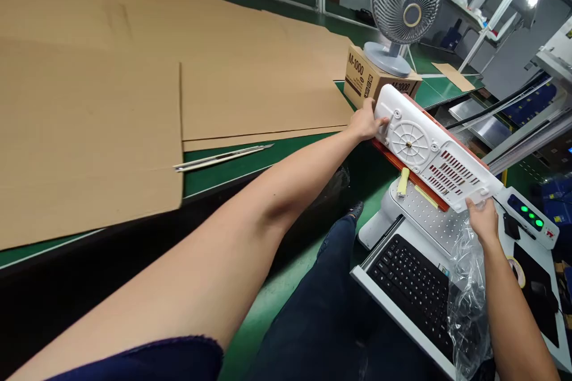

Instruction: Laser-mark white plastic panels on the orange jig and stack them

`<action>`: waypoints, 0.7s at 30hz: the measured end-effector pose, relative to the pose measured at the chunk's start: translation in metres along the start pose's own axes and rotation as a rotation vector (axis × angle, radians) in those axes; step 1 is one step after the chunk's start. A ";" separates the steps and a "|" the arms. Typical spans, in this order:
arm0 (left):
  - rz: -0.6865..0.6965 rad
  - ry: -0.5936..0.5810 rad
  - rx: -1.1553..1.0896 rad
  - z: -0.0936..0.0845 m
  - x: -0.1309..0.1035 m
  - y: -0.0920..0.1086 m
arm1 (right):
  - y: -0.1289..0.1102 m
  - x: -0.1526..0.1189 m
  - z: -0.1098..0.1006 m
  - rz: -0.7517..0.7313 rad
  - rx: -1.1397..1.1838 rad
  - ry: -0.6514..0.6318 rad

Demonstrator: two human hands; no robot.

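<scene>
A long white plastic panel [393,131] is tilted in front of me at the right, with a ribbed round section, a brass-coloured centre and a block of slots. My left hand [364,122] grips its far left end, thumb on the face. My right hand [484,220] holds its near right end, fingers partly hidden. Behind the panel lies an orange-red board [413,178], mostly covered. Crumpled clear plastic film [467,297] hangs below my right hand, over the keyboard; I cannot tell whether the hand also holds it.
Large cardboard sheets [89,101] cover the bench at left, with a slim pointed tool [223,158] on its edge. A fan [409,6] stands on a carton [355,80]. Below the panel are a perforated metal stand [429,220], a black keyboard [411,286] and a green-lit display [529,214].
</scene>
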State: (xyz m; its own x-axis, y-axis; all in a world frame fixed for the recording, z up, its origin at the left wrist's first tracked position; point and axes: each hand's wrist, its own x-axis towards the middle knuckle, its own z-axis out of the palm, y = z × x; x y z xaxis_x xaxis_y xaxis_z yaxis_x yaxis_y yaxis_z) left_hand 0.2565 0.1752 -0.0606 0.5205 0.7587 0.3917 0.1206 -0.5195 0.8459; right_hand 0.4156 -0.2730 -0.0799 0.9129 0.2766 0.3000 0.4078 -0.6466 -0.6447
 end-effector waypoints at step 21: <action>0.560 -0.556 0.040 0.141 -0.463 0.071 | 0.125 -0.339 -0.190 0.541 0.427 -0.149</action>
State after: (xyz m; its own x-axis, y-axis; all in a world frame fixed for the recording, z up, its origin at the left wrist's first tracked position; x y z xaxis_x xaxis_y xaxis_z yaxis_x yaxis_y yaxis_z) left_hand 0.1437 -0.2679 -0.2332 0.8578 0.0778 0.5080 -0.2596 -0.7875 0.5589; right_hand 0.1537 -0.5825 -0.1288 0.9693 0.1091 -0.2203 -0.1612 -0.3942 -0.9048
